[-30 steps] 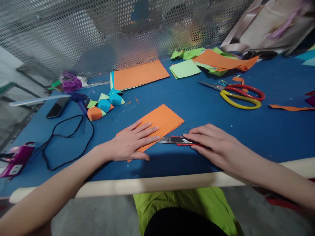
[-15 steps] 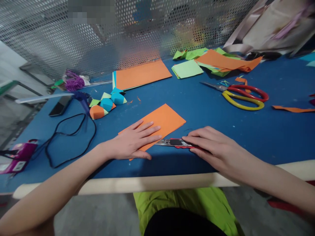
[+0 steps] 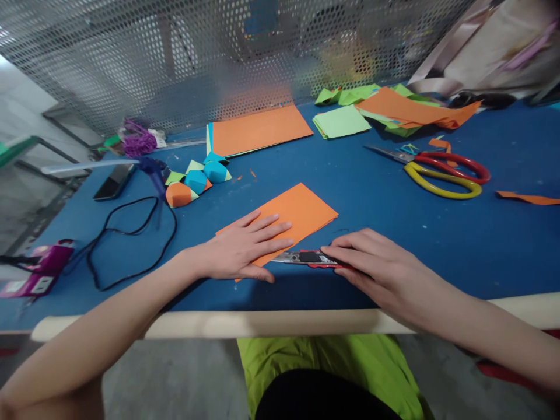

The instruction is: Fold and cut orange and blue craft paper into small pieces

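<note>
Orange paper (image 3: 306, 210) lies slanted on the blue table, its layers showing at the right edge. My left hand (image 3: 245, 248) rests flat on it with the fingers spread. A red and black utility knife (image 3: 311, 258) is held low over the table by my right hand (image 3: 371, 262), fingers closed round its handle. The blade points left and meets the paper's near edge, just beside my left fingertips; its very tip is hard to make out.
Red and yellow scissors (image 3: 446, 172) lie at the right. Behind are orange sheets (image 3: 262, 131), green squares (image 3: 341, 121) and scraps. At the left are folded paper pieces (image 3: 180, 194), a blue glue gun (image 3: 153, 172), a looped black cord and a purple box (image 3: 44, 268).
The camera view has shifted slightly, moving the table items rightward. The knife has slid left along the paper's near edge with my right hand; my left hand still presses the paper.
</note>
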Motion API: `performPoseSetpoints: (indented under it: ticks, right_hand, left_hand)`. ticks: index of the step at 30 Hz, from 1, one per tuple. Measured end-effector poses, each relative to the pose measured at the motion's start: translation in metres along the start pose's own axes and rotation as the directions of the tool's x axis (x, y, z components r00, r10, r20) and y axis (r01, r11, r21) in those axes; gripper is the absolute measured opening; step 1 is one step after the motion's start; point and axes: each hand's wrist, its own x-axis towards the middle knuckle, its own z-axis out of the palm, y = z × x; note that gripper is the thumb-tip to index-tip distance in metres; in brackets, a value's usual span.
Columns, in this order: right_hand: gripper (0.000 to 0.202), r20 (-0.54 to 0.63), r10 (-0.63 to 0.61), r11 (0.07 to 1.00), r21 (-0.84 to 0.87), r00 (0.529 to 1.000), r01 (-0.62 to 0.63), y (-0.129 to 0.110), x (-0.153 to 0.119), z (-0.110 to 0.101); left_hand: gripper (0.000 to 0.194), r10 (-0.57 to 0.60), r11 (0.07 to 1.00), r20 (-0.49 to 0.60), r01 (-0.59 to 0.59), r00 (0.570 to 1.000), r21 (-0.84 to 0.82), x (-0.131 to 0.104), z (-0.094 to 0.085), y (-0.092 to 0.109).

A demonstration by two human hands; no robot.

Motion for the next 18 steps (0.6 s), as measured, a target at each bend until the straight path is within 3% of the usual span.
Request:
performPoseSetpoints:
  ticks: [11, 18]
  right_hand:
    - [0.031, 0.013, -0.008, 1.000, -0.003, 1.000, 0.008, -0.0083, 0.0056, 0.0063]
    - [0.030, 0.031, -0.018, 1.000, 0.003, 0.999, 0.018, -0.0091, 0.0069, 0.0075]
  left_hand:
    - [0.078, 0.003, 1.000, -0.003, -0.003, 1.000, 0.005, -0.0007, 0.0025, -0.0013]
    - [0.067, -0.014, 0.998, 0.025, 0.015, 1.000, -0.056, -0.0006, -0.0008, -0.0007]
